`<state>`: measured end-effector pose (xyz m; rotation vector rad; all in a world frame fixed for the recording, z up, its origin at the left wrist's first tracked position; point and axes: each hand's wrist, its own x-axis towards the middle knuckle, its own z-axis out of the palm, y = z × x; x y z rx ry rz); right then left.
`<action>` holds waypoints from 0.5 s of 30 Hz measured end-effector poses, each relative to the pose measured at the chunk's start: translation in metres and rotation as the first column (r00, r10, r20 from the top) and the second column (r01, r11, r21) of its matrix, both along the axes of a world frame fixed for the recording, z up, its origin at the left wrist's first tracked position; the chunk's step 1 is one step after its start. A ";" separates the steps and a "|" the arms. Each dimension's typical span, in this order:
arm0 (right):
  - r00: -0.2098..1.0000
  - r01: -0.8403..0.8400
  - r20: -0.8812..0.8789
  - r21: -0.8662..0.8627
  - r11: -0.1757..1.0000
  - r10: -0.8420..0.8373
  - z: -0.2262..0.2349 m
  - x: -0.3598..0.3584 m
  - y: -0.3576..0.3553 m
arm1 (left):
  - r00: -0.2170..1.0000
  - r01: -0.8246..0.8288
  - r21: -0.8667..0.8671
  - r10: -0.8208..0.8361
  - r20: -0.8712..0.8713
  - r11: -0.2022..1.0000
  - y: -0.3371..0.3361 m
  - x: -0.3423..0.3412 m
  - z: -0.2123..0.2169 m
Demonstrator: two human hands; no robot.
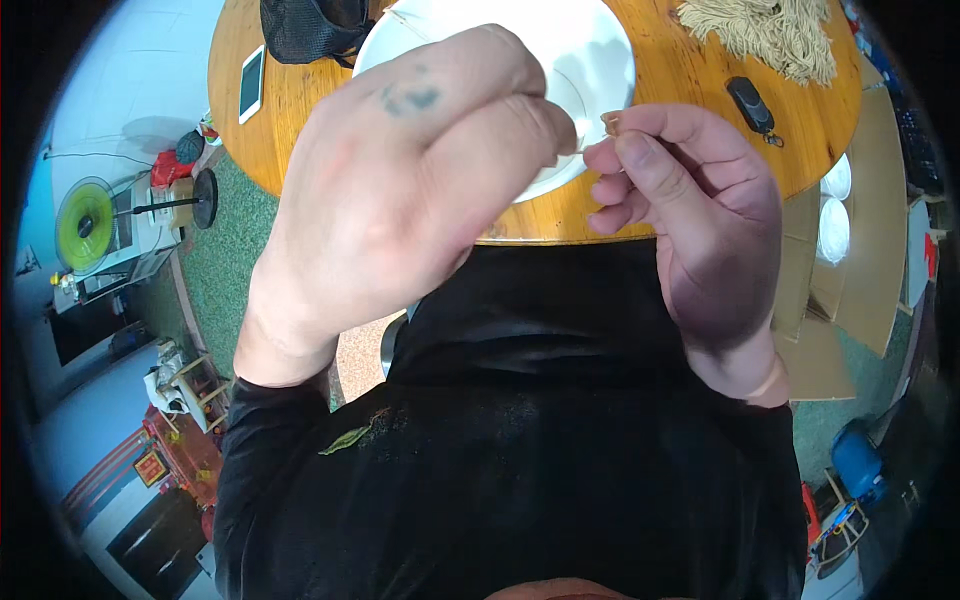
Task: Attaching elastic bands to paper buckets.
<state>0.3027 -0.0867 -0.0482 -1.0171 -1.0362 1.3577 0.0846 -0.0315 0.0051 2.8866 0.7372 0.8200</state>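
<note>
Head view, left to right. White phone (pixel 251 84) flat at the left edge of the round wooden desk (pixel 690 80). Black mesh pouch (pixel 312 30) next to it. Left hand (pixel 400 190), raised over the white bowl (pixel 600 50), fingers curled closed toward the right hand; whether they pinch anything cannot be told. Right hand (pixel 690 220), fingertips pinched on a tiny brownish bit (pixel 611 122) just beside the bowl's rim, nearer this hand. Beyond: black key fob (pixel 752 104), pale fibre bundle (pixel 775 30).
</note>
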 end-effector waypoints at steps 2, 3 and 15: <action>0.999 -0.047 0.005 -0.047 0.998 0.047 0.004 0.001 0.001 | 0.998 0.050 0.104 -0.053 0.030 0.993 0.003 0.001 -0.003; 0.999 -0.048 0.009 -0.045 0.998 0.048 0.006 0.003 0.003 | 0.992 0.098 0.205 -0.111 0.052 0.974 0.006 0.001 -0.005; 0.924 -0.278 0.279 0.017 0.961 0.262 0.029 0.008 0.006 | 0.979 0.181 0.002 -0.181 0.096 0.983 0.020 0.013 0.027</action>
